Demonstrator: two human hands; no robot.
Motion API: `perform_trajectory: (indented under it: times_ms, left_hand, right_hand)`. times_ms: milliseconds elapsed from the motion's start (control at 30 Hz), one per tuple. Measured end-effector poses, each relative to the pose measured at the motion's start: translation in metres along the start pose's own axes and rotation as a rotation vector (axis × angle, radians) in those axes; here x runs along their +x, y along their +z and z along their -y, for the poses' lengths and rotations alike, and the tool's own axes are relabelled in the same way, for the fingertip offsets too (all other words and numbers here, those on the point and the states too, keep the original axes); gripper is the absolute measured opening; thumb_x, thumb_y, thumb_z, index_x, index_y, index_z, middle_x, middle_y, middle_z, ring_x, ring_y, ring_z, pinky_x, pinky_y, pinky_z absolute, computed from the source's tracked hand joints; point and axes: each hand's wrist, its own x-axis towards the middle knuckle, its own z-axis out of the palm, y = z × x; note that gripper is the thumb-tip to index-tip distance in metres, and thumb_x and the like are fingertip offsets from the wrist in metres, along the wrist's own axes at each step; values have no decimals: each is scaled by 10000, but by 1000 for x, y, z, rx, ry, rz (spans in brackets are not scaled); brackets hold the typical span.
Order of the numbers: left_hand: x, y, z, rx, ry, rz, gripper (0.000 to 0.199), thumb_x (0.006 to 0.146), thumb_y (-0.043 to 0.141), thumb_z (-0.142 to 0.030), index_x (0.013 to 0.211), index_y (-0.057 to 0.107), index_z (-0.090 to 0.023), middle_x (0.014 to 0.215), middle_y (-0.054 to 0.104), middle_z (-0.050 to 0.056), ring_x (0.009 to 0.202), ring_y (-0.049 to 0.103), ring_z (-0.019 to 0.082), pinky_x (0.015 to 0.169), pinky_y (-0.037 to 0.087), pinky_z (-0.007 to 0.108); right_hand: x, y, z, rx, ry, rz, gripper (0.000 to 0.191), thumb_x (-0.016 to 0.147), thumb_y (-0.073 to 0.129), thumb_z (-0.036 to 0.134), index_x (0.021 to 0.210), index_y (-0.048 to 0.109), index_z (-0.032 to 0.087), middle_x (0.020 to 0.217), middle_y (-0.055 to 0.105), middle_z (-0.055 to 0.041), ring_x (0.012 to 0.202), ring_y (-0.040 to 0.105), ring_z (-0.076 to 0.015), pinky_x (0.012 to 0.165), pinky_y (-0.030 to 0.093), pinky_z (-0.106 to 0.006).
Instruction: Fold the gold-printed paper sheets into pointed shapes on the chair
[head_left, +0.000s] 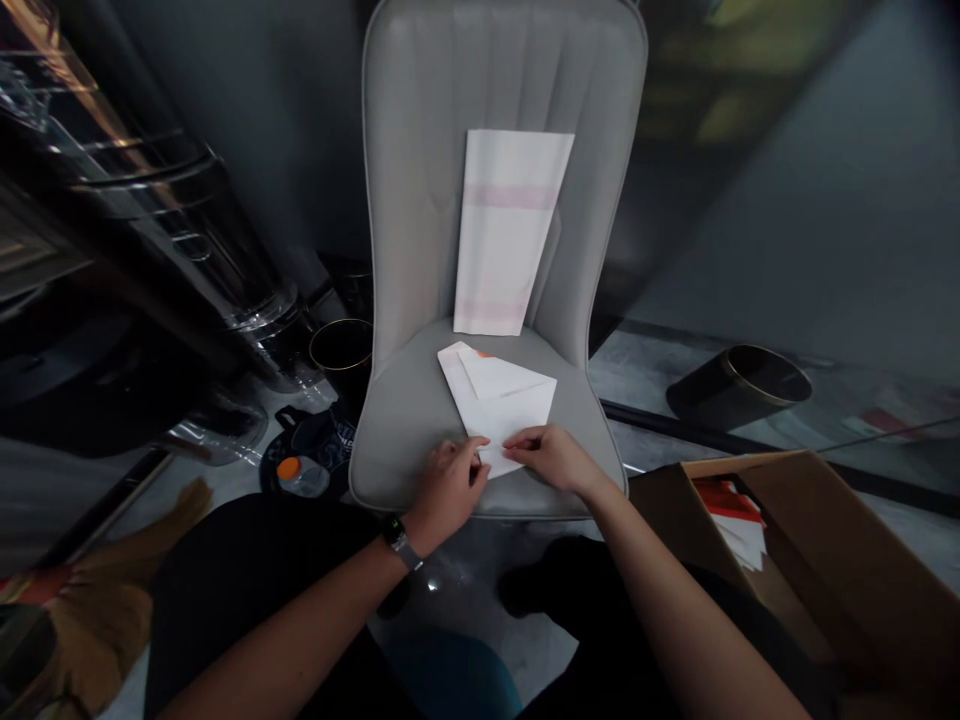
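A pink-banded white paper packet [507,232] stands against the backrest of a grey padded chair [420,180]; right of the seat, an open cardboard box [847,540] holds red-and-white papers [729,520], beside a tipped black bin [739,385].

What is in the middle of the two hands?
In the head view, a folded white paper lies between the left hand and the right hand, on the grey chair seat.

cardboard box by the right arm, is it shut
No, the cardboard box stands open, with white and red papers showing inside it.
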Motion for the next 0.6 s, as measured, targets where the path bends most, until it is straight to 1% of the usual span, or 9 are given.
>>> perform_trajectory:
  times_ms: [100, 167, 200, 267, 367, 433, 533, 600]
  left_hand:
    - [-3, -1, -2, 154, 133, 20, 153, 985, 602, -164, 1080, 712, -210, 897, 701, 39, 910, 581, 241, 841, 489, 396]
    - [-6, -2, -3, 244, 207, 27, 136, 986, 599, -169, 1014, 726, -208, 962, 690, 54, 929, 576, 243, 835, 491, 402]
    - [-8, -2, -4, 282, 236, 24, 133, 981, 606, -170, 1021, 727, -207, 1015, 684, 63, 958, 577, 247, 839, 493, 407]
    - [-12, -4, -5, 344, 290, 5, 151, 980, 609, -184, 1075, 723, -206, 1167, 669, 84, 1077, 575, 267, 876, 494, 426]
    - [-18, -4, -6, 431, 350, -21, 212, 1008, 566, -224, 1163, 707, -198, 1406, 601, 97, 1311, 492, 321, 985, 462, 485]
    - [-23, -3, -5, 477, 371, -8, 264, 1027, 525, -239, 1232, 685, -193, 1465, 578, 91, 1380, 454, 334, 1042, 431, 514]
    - [-30, -1, -2, 510, 390, 38, 345, 1048, 475, -275, 1346, 625, -184, 1475, 585, 89, 1398, 461, 330, 1102, 388, 539]
    - [-33, 0, 1, 515, 395, 55, 383, 1058, 452, -307, 1391, 593, -179, 1500, 566, 91, 1410, 457, 327, 1128, 367, 543]
  right_hand:
    - [5, 1, 0, 7, 50, -19, 187, 707, 774, 333, 799, 795, 171, 722, 759, -37, 647, 652, -181, 612, 476, -281]
    - [5, 2, 1, 3, 61, -10, 148, 702, 770, 309, 770, 795, 180, 720, 765, -34, 655, 663, -183, 619, 483, -280]
    - [4, 2, 2, -5, 60, -13, 136, 705, 767, 303, 765, 797, 184, 726, 770, -34, 668, 672, -189, 627, 490, -282]
    - [2, 3, 4, -27, 47, -35, 127, 725, 761, 307, 768, 802, 194, 757, 785, -39, 707, 695, -204, 651, 511, -288]
    - [-1, 5, 4, -73, 7, -82, 127, 763, 751, 315, 786, 809, 205, 807, 798, -48, 748, 716, -217, 680, 534, -296]
    - [-2, 6, 2, -140, -22, -108, 121, 783, 743, 300, 807, 809, 202, 819, 797, -52, 737, 712, -213, 678, 536, -296]
    - [-8, 12, 1, -291, -49, -170, 132, 826, 711, 278, 860, 804, 190, 814, 780, -64, 716, 695, -210, 681, 531, -309]
    - [-18, 20, 3, -432, -99, -246, 165, 874, 672, 271, 935, 799, 185, 882, 772, -91, 802, 700, -235, 761, 535, -347]
